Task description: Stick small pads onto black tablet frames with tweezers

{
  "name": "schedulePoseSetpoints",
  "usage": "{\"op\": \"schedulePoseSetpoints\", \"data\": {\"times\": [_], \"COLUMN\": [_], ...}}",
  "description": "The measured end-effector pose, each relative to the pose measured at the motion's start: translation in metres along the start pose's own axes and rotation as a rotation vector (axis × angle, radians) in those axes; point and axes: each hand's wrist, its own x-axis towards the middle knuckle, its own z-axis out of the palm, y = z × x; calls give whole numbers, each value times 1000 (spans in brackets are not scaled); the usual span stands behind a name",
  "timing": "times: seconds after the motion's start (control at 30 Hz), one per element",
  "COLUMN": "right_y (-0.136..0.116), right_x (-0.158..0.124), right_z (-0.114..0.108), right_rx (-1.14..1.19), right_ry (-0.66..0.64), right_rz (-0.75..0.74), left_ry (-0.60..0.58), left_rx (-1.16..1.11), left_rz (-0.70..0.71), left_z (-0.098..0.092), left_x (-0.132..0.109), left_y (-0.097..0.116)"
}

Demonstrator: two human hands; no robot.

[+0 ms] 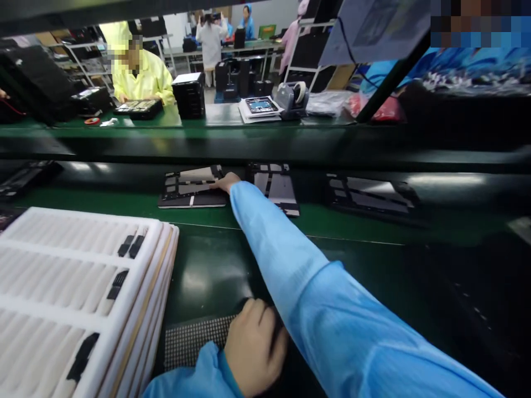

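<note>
My right hand reaches far forward in a blue sleeve to the green belt. Its fingers close on the right edge of a dark flat panel with grey patches. A second similar panel lies just right of the hand, and a third lies further right. My left hand rests near the bottom edge beside a dotted mat. Its fingers are curled under, and what they hold, if anything, is hidden.
A stack of white foam trays with a few small black parts sits at the front left. Across a raised green shelf, a person in yellow works on a dark device. A tape dispenser and black boxes stand there.
</note>
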Motion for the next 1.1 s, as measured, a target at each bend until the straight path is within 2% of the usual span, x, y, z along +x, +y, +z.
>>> {"op": "schedulePoseSetpoints", "data": {"times": [0.07,0.13,0.2,0.3,0.37,0.4,0.47,0.53,0.6,0.63,0.7,0.77,0.8,0.87,0.97,1.03,1.1], "right_y": [2,15,36,73,97,109,133,159,185,195,208,208,205,192,177,177,185], "right_x": [-14,-51,-111,-237,-329,-372,-446,-501,-537,-548,-559,-555,-547,-520,-460,-419,-385], "right_z": [-3,-11,-22,-41,-60,-73,-103,-133,-155,-163,-169,-167,-164,-155,-137,-123,-111], "right_rx": [141,261,340,396,360,304,305,390,418,416,419,457,483,548,550,412,253], "right_ry": [-46,-71,-67,-68,-167,-279,-286,-78,119,177,208,167,152,162,205,168,72], "right_rz": [24,32,35,-24,-35,-84,-109,-58,51,111,193,209,195,106,-119,-162,-139], "left_ry": [117,256,356,357,296,246,110,-77,-296,-408,-595,-690,-693,-615,-481,-517,-605], "left_rx": [-198,-403,-594,-795,-853,-861,-847,-804,-739,-695,-575,-387,-268,-8,329,472,558], "left_rz": [-83,-193,-287,-362,-394,-405,-405,-375,-325,-296,-233,-166,-134,-81,-40,-10,33], "left_z": [-13,-28,-41,-46,-42,-38,-33,-30,-26,-23,-16,-11,-10,-13,-22,-27,-29], "left_x": [10,27,49,72,71,64,41,14,-8,-16,-24,-23,-20,-7,21,39,50], "left_y": [-2,-3,-3,4,13,18,29,39,47,51,59,66,69,73,69,58,46]}}
